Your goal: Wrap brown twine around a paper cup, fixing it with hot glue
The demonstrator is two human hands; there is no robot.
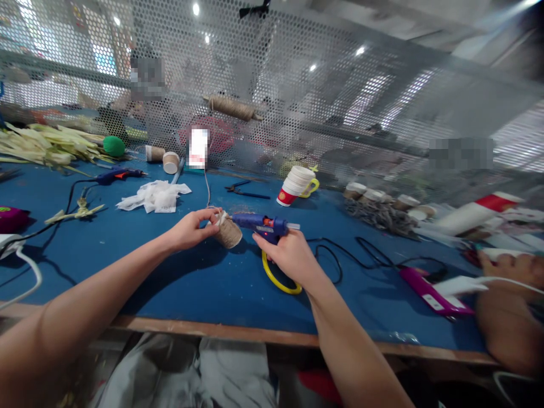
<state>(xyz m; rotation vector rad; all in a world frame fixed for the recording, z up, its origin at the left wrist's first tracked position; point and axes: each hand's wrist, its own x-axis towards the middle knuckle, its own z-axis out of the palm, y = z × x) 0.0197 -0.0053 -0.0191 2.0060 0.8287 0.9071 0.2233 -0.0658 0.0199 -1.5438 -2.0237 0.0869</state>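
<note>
My left hand (199, 228) pinches a small cup wrapped in brown twine (230, 231), held tilted just above the blue table. In my right hand (293, 252) is a blue hot glue gun (260, 222), gripped by its handle, with a clear glue stick (293, 226) poking out of its back. The gun's nozzle points left and meets or nearly meets the cup's upper end; the exact contact is too small to tell. Under the right hand lies a yellow ring-shaped handle (278, 279), partly hidden by the fingers.
Behind the hands lie pliers (249, 191), stacked paper cups (296, 186) and white tissue (157, 196). A second glue gun (119, 175) rests at left. A purple power strip (436, 292) with cords lies at right, near another person's hand (508, 269). A perforated metal screen (272, 73) stands behind.
</note>
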